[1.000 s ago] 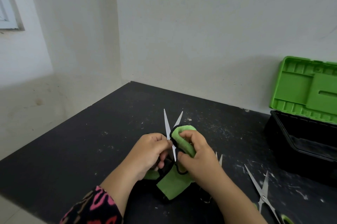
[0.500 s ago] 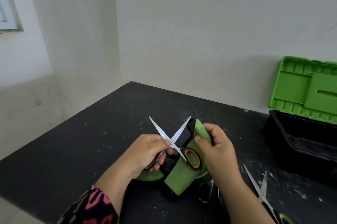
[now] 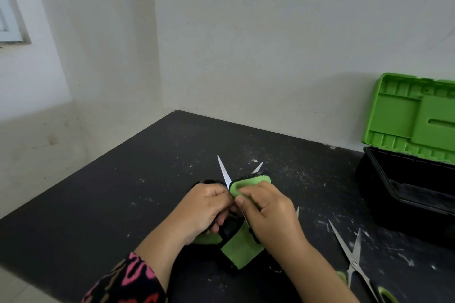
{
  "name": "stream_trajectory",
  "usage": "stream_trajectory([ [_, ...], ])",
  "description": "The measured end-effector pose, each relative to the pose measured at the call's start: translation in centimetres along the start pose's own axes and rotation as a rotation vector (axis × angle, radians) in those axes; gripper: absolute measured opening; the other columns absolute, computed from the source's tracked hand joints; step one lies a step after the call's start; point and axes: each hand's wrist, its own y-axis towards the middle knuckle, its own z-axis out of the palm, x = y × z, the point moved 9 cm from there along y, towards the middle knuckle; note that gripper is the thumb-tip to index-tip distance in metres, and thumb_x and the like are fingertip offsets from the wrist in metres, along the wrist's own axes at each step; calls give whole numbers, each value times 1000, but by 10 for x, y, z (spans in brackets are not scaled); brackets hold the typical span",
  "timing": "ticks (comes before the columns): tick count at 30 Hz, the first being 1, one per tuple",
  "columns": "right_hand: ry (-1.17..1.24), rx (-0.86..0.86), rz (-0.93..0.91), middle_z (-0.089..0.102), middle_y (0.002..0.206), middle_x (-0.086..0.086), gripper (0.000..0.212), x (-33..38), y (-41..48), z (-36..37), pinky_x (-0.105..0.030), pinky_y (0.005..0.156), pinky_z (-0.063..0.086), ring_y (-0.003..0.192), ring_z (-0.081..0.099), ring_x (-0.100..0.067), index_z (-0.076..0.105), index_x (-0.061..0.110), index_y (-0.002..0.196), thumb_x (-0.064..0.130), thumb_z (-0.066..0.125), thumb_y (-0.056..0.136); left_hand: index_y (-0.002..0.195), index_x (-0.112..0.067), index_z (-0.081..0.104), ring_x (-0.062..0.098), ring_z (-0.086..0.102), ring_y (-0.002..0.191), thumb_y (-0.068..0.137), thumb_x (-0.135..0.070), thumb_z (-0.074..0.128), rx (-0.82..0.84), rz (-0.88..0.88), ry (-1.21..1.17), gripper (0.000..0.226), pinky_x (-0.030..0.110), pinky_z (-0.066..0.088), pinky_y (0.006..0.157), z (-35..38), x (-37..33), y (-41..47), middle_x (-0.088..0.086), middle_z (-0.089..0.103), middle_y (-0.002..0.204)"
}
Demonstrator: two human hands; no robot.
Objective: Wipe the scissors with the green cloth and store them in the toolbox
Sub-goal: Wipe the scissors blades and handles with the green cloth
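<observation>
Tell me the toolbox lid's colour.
The lid is bright green, seen best in the head view.

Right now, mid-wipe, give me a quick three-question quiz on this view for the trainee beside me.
1. True or false: the toolbox has its lid shut.
2. The left hand holds the scissors. What does the right hand grip? A the green cloth; B the toolbox lid; C nothing.
3. Fill the gap: a second pair of scissors lies on the ___, between the right forearm and the toolbox.

Key: 1 false, the lid stands open. 2 A. 3 table.
</observation>
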Motion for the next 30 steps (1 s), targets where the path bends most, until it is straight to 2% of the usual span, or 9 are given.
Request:
stream_trajectory([
  [7, -6, -146, 12, 60, 91, 22, 12, -3, 4, -18, 3, 74, 36, 90, 52, 20, 74, 16, 87, 7, 68, 82, 69, -8, 65, 11, 42, 35, 93, -21, 55, 21, 48, 51, 29, 19, 32, 39, 4, -5, -4, -3, 48, 41],
  [11, 10, -213, 140, 58, 91, 24, 13, -21, 7, -33, 2, 74, 35, 92, 51, 17, 72, 21, 91, 12, 64, 87, 64, -13, 64, 12, 44, 38, 93, -23, 55, 73, 57, 81, 32, 21, 37, 46, 8, -5, -5, -2, 50, 43],
  [15, 105, -337, 343, 59, 81, 13, 8, -43, 3, -55, -13, 63, 40, 68, 51, 2, 65, 27, 90, 23, 58, 90, 67, -14, 66, 12, 46, 39, 93, -26, 54, 86, 51, 99, 32, 25, 41, 51, 8, -5, -5, -2, 51, 45],
  [17, 238, -389, 378, 58, 75, 9, 12, -43, -1, -60, -12, 52, 40, 56, 47, 0, 61, 34, 87, 23, 59, 89, 72, -8, 67, 12, 45, 39, 94, -23, 53, 43, 59, 93, 31, 25, 40, 51, 2, -6, -3, -2, 50, 44],
  [18, 265, -379, 335, 60, 76, 13, 17, -38, -1, -58, -7, 52, 40, 58, 50, 3, 61, 38, 86, 22, 61, 88, 72, -7, 67, 13, 44, 38, 94, -23, 53, 18, 58, 89, 31, 24, 39, 50, -1, -5, -2, -1, 50, 44],
  [20, 232, -281, 210, 63, 84, 22, 20, -21, 2, -44, -1, 67, 41, 78, 57, 12, 66, 38, 90, 18, 65, 85, 70, -8, 67, 14, 43, 37, 94, -22, 54, -26, 48, 64, 30, 23, 37, 46, -5, -4, 0, -1, 49, 43],
  [22, 59, -165, 76, 65, 88, 20, 13, -7, 2, -24, -1, 73, 40, 89, 57, 6, 73, 28, 91, 20, 66, 84, 70, -7, 67, 14, 42, 36, 94, -20, 55, -49, 46, 44, 30, 22, 36, 43, -7, -3, 0, 0, 49, 43],
  [24, -80, -122, -40, 67, 83, 12, 16, -1, 1, -10, -8, 69, 44, 83, 58, -4, 74, 22, 87, 28, 61, 81, 71, -4, 66, 14, 42, 36, 94, -18, 54, -55, 55, 59, 29, 20, 36, 42, -6, -3, 0, 0, 48, 42],
  [30, -202, -160, -89, 66, 77, 8, 21, 2, 5, -10, -22, 57, 51, 68, 62, -11, 73, 20, 83, 28, 54, 82, 67, -10, 66, 13, 43, 37, 93, -19, 54, -55, 52, 96, 30, 20, 37, 43, -4, -2, 0, -3, 49, 42],
])
